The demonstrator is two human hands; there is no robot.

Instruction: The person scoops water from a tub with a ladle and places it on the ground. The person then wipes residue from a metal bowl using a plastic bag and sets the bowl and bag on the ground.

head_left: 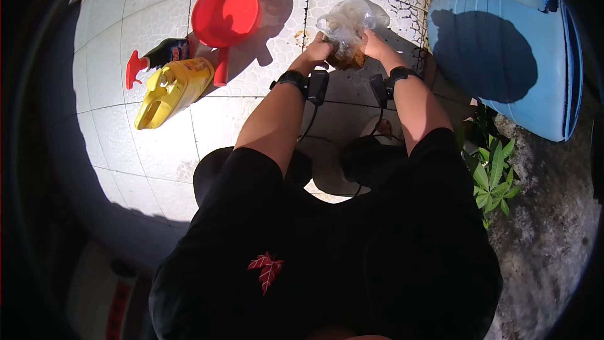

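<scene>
A clear, crumpled plastic bag point(347, 24) with something brown at its bottom is between my two hands, just above or on the tiled floor. My left hand point(316, 51) grips the bag's left side with its fingers curled. On the opposite side my right hand point(375, 46) pinches the plastic. What the brown content is, I cannot make out. A black band with a small dark device sits on each wrist. To the left lies a red plastic dipper point(226, 16), its handle pointing toward me.
A yellow jug point(179, 88) and a dark spray bottle point(165, 53) with a red trigger lie on the left tiles point(163, 141). A large blue plastic barrel point(497, 44) is at right, above a green plant point(495, 176) and rough concrete point(541, 233).
</scene>
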